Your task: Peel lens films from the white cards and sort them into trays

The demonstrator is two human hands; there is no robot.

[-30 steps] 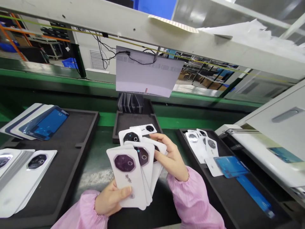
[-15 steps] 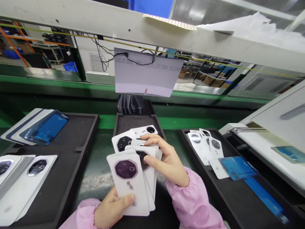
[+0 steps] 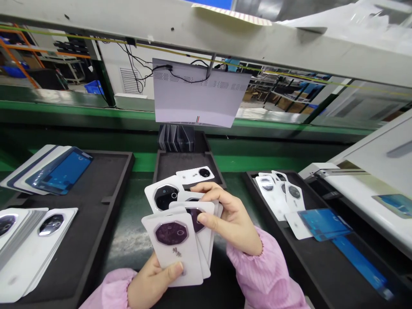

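Observation:
My left hand (image 3: 157, 279) grips a fanned bunch of white phone back covers (image 3: 183, 266) by its lower end, thumb on the front one. Each cover bears a dark octagonal camera window. Around the upper right of the bunch, my right hand (image 3: 230, 216) pinches some covers between thumb and fingers; how many is hidden. Another white cover (image 3: 161, 195) with a dark window shows behind the bunch, towards the left. Beyond my right fingers lies a further cover (image 3: 193, 175), over the near end of the middle tray (image 3: 177, 163).
At left, a dark tray (image 3: 106, 171) carries stacked white covers (image 3: 35, 257) and blue-filmed panels (image 3: 64, 169). The right tray (image 3: 309, 266) holds several white covers (image 3: 273, 197) and blue film pieces (image 3: 325, 223). Dark panels (image 3: 177, 138) stand upright beneath a monitor back (image 3: 199, 98). A white machine (image 3: 380, 206) borders the right.
My right thumb and fingers have shifted on the covers, and the bunch is spread differently. The cover behind the front ones now sticks out farther left. My left hand keeps its grip.

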